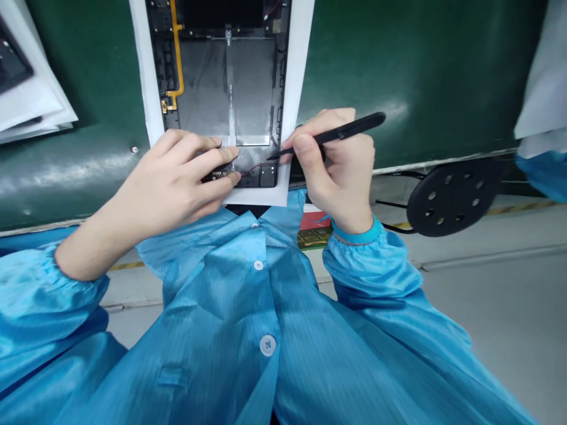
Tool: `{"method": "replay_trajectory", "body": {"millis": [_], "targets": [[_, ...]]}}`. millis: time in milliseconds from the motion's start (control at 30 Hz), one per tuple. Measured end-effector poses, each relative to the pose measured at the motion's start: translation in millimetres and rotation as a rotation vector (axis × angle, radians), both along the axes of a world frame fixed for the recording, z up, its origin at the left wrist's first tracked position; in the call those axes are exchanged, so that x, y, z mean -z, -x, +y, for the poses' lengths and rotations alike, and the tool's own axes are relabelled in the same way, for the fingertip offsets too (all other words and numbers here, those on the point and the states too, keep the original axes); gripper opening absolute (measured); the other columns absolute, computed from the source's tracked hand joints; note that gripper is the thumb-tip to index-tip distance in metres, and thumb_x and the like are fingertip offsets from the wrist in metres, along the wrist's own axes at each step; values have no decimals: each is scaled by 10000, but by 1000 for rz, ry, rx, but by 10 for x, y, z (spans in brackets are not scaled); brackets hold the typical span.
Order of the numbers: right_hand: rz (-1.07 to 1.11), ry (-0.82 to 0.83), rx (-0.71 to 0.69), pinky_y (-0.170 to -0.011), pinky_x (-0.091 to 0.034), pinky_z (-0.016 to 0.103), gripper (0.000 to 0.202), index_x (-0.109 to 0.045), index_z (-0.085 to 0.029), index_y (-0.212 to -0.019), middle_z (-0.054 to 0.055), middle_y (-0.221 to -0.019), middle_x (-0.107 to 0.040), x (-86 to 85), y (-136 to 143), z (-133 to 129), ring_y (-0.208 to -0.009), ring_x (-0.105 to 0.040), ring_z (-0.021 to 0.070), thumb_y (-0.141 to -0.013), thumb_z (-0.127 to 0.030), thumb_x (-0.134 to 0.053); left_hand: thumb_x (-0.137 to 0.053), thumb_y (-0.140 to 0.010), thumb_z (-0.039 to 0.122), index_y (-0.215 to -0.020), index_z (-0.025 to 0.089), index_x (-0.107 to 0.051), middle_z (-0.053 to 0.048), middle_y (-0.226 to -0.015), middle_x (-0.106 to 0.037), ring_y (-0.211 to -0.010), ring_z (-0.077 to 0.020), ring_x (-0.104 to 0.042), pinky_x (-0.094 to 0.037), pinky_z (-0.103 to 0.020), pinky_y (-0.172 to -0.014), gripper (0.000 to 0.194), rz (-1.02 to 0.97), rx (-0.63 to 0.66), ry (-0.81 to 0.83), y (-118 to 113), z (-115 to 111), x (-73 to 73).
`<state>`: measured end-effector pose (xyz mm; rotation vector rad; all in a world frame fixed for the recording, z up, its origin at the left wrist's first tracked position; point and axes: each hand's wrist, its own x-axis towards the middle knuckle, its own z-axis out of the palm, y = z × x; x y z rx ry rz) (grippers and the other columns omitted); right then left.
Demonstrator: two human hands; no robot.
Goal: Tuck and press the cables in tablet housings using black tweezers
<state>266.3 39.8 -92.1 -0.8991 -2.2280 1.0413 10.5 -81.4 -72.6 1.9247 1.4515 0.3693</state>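
An opened tablet-like device (204, 82) lies on white sheets, its dark inside facing up. My left hand (181, 171) rests over its lower left part, fingers stretched out and apart, with fingertips touching the lower edge area. One fingertip is at the end of a thin red wire (252, 168). My right hand (334, 159) grips black tweezers (349, 128), their pointed tip just above or on the device near the wire; I cannot tell if the tip touches it. A small black part (268, 171) sits in the lower right corner. An orange flex cable (177, 59) runs along the left side.
The green bench mat (411, 71) spreads around the device. White sheets (39, 100) with a dark panel lie at the left. Past the bench's front edge are a round black stool seat (456, 198) with holes and a red and green item (314, 227). A blue sleeve (544, 174) shows far right.
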Motion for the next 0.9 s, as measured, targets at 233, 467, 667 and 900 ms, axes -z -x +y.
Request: {"method": "replay_trajectory", "body": {"millis": [233,467,667,900], "targets": [[-97,-66,-107,-1044,-515,581,452,-666,-320,-928,36,-850,-742,69,-55,34,-892,-684,277,-1155,-601,-395,-606,-1082,386,-1262,330,-781,-60,-1440,-716,-1504,-432,-581,-401,-763,-1264,258,-19,-55,19,-56,-16,-29],[46,-101,-45,-977,-509,559,339,-665,-311,-971,3,-779,-715,67,-60,-3,-821,-684,252,-1170,-490,-456,-584,-1105,408,-1365,384,-739,-8,-1563,-670,-1501,-382,-596,-410,-696,-1255,304,48,-3,-110,3,-89,15],[21,-29,-76,-1036,-502,606,362,-673,-311,-933,25,-821,-724,113,-81,19,-838,-696,282,-1142,-539,-486,-629,-1086,443,-1409,398,-722,-8,-1623,-624,-1560,-354,-534,-319,-650,-1326,339,-35,-181,-110,171,-216,-108],[122,-88,4,-911,-559,511,357,-689,-298,-931,8,-775,-717,72,-53,-10,-823,-722,245,-1167,-469,-483,-809,-919,346,-1346,318,-764,-13,-1491,-705,-1516,-323,-585,-383,-589,-1381,430,-503,-868,212,293,-253,-396]]}}
